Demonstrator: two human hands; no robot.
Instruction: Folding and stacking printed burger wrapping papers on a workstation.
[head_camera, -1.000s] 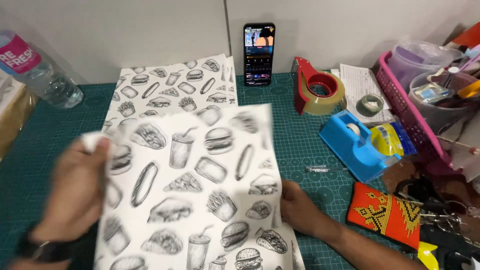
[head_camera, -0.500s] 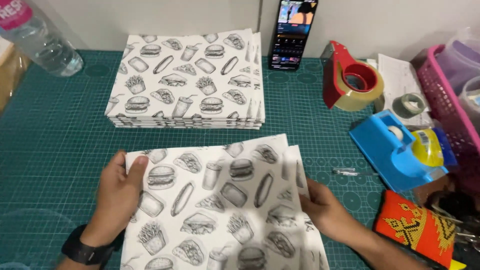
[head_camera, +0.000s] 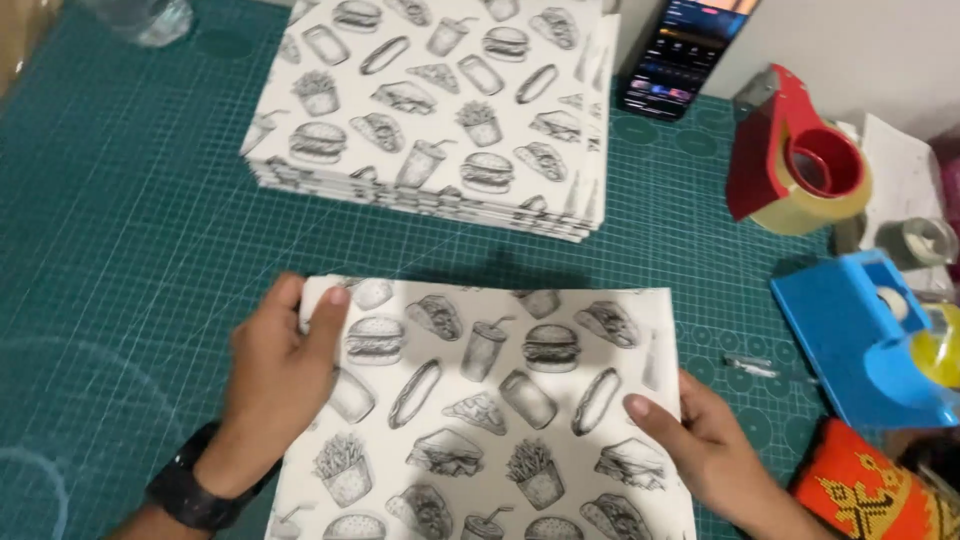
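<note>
A white paper sheet (head_camera: 490, 410) printed with black fast-food drawings lies flat on the green cutting mat (head_camera: 120, 260) near me. My left hand (head_camera: 275, 375), with a black watch on the wrist, grips the sheet's upper left corner, thumb on top. My right hand (head_camera: 700, 450) presses on the sheet's right edge with fingers together. A stack of the same printed sheets (head_camera: 440, 110) rests farther back on the mat.
A phone (head_camera: 685, 50) leans on the wall at the back. To the right sit a red tape dispenser (head_camera: 795, 160), a blue tape dispenser (head_camera: 870, 335) and an orange patterned pouch (head_camera: 870, 495). A clear bottle (head_camera: 140, 15) stands at the back left.
The sheet, held up in front of me a second ago, has come down flat on the mat. My view has tilted down and closer to the sheet.
</note>
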